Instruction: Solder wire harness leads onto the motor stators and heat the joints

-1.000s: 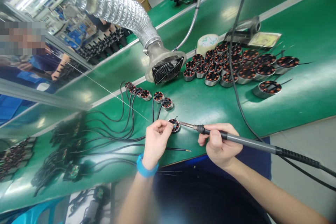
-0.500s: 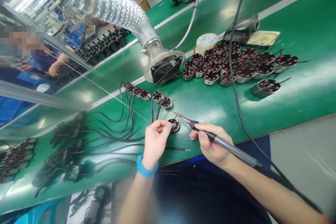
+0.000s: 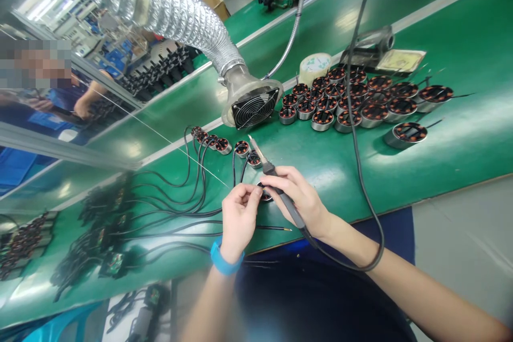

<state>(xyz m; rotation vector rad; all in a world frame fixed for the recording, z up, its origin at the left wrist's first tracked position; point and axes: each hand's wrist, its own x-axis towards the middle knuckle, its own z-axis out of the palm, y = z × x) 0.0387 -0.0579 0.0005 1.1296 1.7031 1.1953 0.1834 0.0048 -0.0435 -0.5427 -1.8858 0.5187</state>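
My right hand (image 3: pixel 300 197) is wrapped round a soldering iron (image 3: pixel 280 184), its tip pointing up and away beyond the fingers. The right fingertips are close to the left ones over a small round motor stator (image 3: pixel 267 196), mostly hidden by the hands. My left hand (image 3: pixel 241 211), with a blue wristband (image 3: pixel 225 257), is closed in a pinch at that stator's left edge. A black cable (image 3: pixel 208 213) runs into the left fingers; its end is hidden. Just beyond, two stators with cables (image 3: pixel 242 148) stand on the green bench (image 3: pixel 312 171).
Many metal-cased stators (image 3: pixel 323 120) stand grouped at the right, near a tape roll (image 3: pixel 315 67). A fume extractor (image 3: pixel 256 107) on a foil duct hangs ahead. The iron's cord (image 3: pixel 355 117) loops at the right. Cables with circuit boards (image 3: pixel 114 262) lie left. Other people are in the background.
My right hand has moved left to the stator, and the soldering iron has swung to point more upward. My left hand stays in its pinch. A person's arm has appeared at the top.
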